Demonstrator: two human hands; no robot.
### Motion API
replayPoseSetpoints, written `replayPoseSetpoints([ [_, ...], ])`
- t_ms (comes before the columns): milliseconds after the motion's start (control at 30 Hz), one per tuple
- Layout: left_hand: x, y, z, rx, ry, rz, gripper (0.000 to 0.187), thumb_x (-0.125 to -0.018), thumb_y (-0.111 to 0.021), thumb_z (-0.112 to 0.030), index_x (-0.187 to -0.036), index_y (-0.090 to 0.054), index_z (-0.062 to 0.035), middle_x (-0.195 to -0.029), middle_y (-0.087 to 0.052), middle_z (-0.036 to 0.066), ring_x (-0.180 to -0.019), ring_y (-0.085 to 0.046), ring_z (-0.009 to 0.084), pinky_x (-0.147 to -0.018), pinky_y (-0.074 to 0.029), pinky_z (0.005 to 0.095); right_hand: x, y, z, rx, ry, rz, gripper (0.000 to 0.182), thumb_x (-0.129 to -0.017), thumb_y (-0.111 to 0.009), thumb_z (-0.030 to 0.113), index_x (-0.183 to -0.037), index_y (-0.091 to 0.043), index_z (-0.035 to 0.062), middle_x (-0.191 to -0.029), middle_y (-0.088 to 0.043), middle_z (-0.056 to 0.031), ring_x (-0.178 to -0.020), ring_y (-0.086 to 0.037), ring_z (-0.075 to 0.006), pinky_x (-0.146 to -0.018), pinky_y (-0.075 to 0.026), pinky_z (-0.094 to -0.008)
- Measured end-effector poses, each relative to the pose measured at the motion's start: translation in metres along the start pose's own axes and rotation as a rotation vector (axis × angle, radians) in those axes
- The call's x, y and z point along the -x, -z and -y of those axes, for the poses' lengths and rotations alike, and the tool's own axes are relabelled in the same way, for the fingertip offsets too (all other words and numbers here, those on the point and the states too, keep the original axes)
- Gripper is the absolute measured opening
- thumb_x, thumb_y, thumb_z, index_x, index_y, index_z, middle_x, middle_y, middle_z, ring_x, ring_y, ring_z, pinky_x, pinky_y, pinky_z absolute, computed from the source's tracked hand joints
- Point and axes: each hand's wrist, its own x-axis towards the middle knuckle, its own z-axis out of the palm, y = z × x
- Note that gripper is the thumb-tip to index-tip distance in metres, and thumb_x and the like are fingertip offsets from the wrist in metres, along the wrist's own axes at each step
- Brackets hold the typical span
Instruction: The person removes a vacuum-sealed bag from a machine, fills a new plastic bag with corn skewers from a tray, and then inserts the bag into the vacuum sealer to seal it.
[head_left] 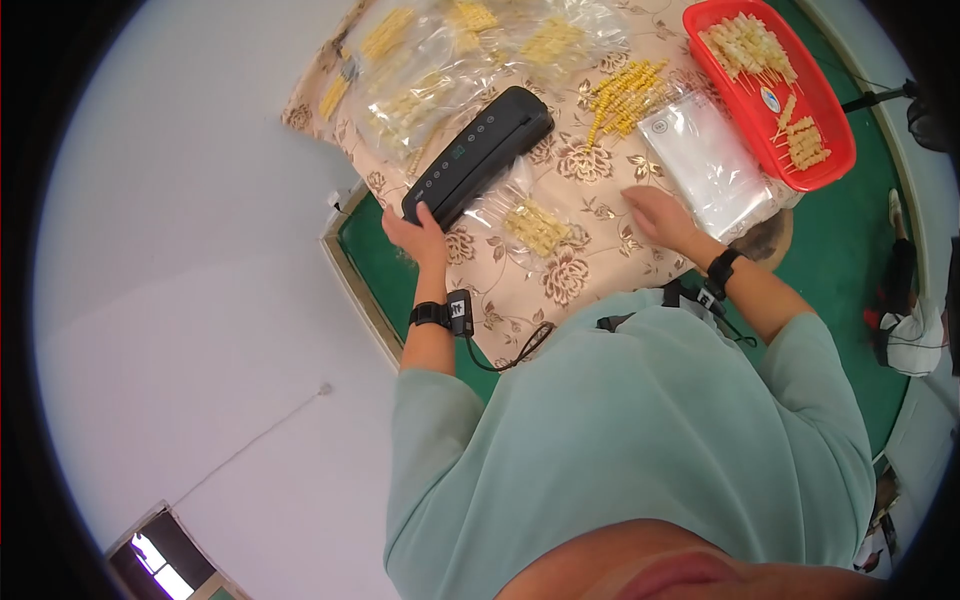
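My left hand (418,236) is at the near end of a black vacuum sealer (478,157), its thumb on the top by the buttons and its fingers around the end. From under the sealer's right side sticks out a clear plastic bag (490,212) holding pale yellow skewered food (538,228). My right hand (660,216) rests on the flowered tablecloth (600,262), fingers loosely bent with nothing seen in them. Just beyond it lies a stack of clear plastic bags (708,165).
A red tray (845,150) with light skewers stands at the far right. Loose yellow skewers (625,98) lie behind the bag stack. Several filled bags (425,95) cover the far left of the table. A cable (500,368) hangs from my left wrist.
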Motion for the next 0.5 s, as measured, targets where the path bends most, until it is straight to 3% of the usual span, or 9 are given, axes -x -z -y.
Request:
replayPoseSetpoints([
  [33,0.001,-0.004,0.012,-0.067,0.11,-0.06,0.057,-0.091,-0.061,-0.024,-0.132,-0.038,0.0069,-0.13,-0.043,0.027,-0.12,-0.043,0.0386,-0.1,-0.035,0.0475,-0.017,0.0,0.003,-0.107,-0.034,-0.015,0.034,-0.084,-0.06,0.011,-0.116,-0.06,0.0016,-0.108,-0.063,-0.0156,-0.099,-0.06,-0.0306,-0.088,-0.048,-0.0378],
  [67,0.002,-0.006,0.018,-0.071,0.12,-0.061,0.057,-0.091,-0.061,-0.024,-0.132,-0.038,0.0069,-0.13,-0.043,0.027,-0.12,-0.043,0.0386,-0.1,-0.035,0.0475,-0.035,-0.001,0.003,-0.109,-0.032,-0.006,0.034,-0.084,-0.06,0.011,-0.116,-0.06,0.0016,-0.108,-0.063,-0.0156,-0.099,-0.06,-0.0306,-0.088,-0.048,-0.0378],
  [133,0.004,-0.008,0.027,0.365,0.657,-0.024,0.046,-0.092,-0.061,-0.023,-0.124,-0.047,0.0068,-0.117,-0.056,0.019,-0.103,-0.056,0.0283,-0.089,-0.045,0.0394,-0.08,-0.006,-0.001,-0.305,-0.209,0.02,0.036,-0.087,-0.062,0.017,-0.12,-0.059,0.0014,-0.109,-0.064,-0.0162,-0.097,-0.063,-0.0263,-0.086,-0.05,-0.0337],
  [167,0.007,-0.012,0.037,0.36,0.666,-0.031,0.046,-0.092,-0.061,-0.023,-0.124,-0.047,0.0068,-0.117,-0.056,0.019,-0.103,-0.056,0.0283,-0.089,-0.045,0.0394,-0.102,-0.01,-0.001,-0.385,-0.281,0.015,0.039,-0.088,-0.062,0.019,-0.122,-0.058,0.0014,-0.11,-0.064,-0.0158,-0.099,-0.063,-0.0238,-0.086,-0.049,-0.0323],
  [233,0.013,-0.019,0.058,0.625,0.816,-0.011,0.033,-0.092,-0.062,-0.019,-0.113,-0.055,0.0061,-0.103,-0.062,0.012,-0.087,-0.06,0.0192,-0.074,-0.05,0.0306,-0.138,-0.021,-0.011,-0.468,-0.35,0.024,0.042,-0.089,-0.063,0.022,-0.125,-0.057,0.0014,-0.112,-0.065,-0.0154,-0.101,-0.062,-0.0214,-0.087,-0.049,-0.0308],
  [333,0.016,-0.01,0.034,0.648,0.828,-0.089,0.022,-0.091,-0.062,-0.012,-0.105,-0.059,0.0048,-0.098,-0.063,0.01,-0.082,-0.06,0.0162,-0.068,-0.05,0.0278,-0.175,-0.043,-0.027,-0.564,-0.442,-0.007,0.044,-0.09,-0.062,0.025,-0.127,-0.055,0.0014,-0.118,-0.063,-0.015,-0.106,-0.061,-0.0209,-0.09,-0.048,-0.0307],
  [500,0.022,-0.006,0.025,0.602,0.847,-0.146,0.028,-0.087,-0.068,-0.012,-0.107,-0.058,0.0046,-0.096,-0.062,0.009,-0.077,-0.059,0.0143,-0.065,-0.05,0.0265,-0.192,-0.056,-0.021,-0.7,-0.498,-0.052,0.045,-0.088,-0.064,0.02,-0.128,-0.054,0.0022,-0.119,-0.063,-0.0132,-0.11,-0.06,-0.0204,-0.094,-0.047,-0.0311],
])
